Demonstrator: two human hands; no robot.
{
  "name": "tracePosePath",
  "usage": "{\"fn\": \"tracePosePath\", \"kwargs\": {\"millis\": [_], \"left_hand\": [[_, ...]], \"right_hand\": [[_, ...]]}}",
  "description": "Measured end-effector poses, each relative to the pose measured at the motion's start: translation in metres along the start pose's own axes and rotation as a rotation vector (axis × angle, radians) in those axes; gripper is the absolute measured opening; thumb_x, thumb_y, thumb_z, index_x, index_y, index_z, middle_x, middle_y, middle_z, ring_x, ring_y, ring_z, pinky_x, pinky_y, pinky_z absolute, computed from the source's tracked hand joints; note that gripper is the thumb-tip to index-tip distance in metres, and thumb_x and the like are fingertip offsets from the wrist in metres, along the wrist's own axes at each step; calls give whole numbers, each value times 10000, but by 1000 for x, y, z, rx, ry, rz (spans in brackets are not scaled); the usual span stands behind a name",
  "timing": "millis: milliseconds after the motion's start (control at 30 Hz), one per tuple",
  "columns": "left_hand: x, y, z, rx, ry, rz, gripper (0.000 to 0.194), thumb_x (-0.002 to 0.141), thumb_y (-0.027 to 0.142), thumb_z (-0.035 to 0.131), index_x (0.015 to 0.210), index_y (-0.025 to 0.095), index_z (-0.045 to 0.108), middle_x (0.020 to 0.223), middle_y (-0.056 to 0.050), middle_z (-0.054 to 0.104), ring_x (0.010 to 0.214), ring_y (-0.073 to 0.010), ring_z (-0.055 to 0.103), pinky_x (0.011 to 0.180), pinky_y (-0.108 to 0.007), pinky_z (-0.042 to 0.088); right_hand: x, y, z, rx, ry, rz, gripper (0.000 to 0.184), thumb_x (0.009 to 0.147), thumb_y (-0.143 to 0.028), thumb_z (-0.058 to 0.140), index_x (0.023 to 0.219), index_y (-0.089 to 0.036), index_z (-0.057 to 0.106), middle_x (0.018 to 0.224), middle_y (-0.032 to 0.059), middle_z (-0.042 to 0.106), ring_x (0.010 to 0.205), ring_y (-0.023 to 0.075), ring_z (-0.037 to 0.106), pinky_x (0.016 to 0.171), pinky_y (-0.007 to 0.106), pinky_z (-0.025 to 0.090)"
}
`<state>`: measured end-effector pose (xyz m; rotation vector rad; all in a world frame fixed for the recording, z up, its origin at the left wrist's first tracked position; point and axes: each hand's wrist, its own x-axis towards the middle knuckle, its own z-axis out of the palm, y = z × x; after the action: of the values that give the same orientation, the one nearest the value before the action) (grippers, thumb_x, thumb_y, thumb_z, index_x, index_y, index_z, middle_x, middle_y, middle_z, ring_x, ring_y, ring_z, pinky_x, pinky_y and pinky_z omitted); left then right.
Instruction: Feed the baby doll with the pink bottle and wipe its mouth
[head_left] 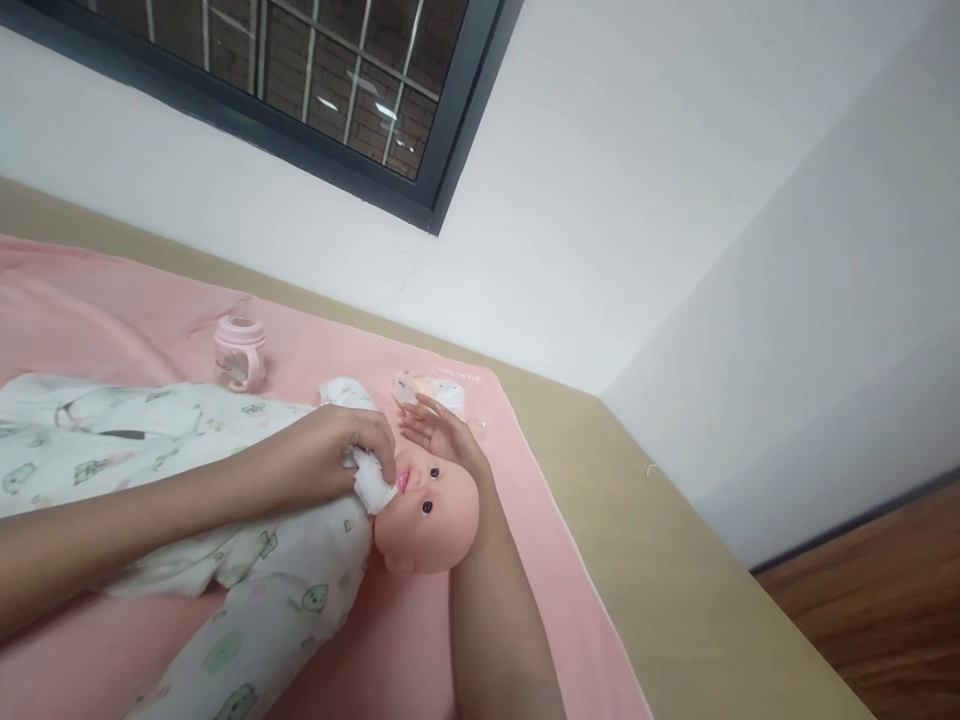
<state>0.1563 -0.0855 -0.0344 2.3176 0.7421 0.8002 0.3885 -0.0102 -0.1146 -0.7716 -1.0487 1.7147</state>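
A baby doll (442,515) lies on its back on a pink sheet (420,640), dressed in a white suit (330,570) with green prints. My left hand (349,450) reaches in from the left, its fingers closed on a crumpled white tissue (373,485) at the doll's mouth and chin. Behind the doll's head passes my right forearm, and the head rests against it. On the far side of the face my right hand (439,430) is open, fingers spread, palm toward the doll. Just beyond those fingers sits a small white and peach packet (450,393), partly hidden.
A pink baby bottle (240,355) with a handle stands on the sheet beyond the doll's body. The tan tabletop (600,500) borders the sheet at the back and right. White walls and a dark-framed window (431,190) rise behind.
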Motion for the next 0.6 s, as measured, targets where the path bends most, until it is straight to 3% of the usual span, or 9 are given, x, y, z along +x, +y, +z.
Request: {"fn": "tracePosePath", "kwargs": {"millis": [600], "left_hand": [[2,0,-10,68,-78,-104,477,538,86,374,822,236,727,901,31,694,825,-170,636,709,-217,468]], "right_hand": [[1,2,-2,-20,-17,-16,323,799,-287,584,1110,-204,563,1076,37,667,932,162,647,978,382,466]]}}
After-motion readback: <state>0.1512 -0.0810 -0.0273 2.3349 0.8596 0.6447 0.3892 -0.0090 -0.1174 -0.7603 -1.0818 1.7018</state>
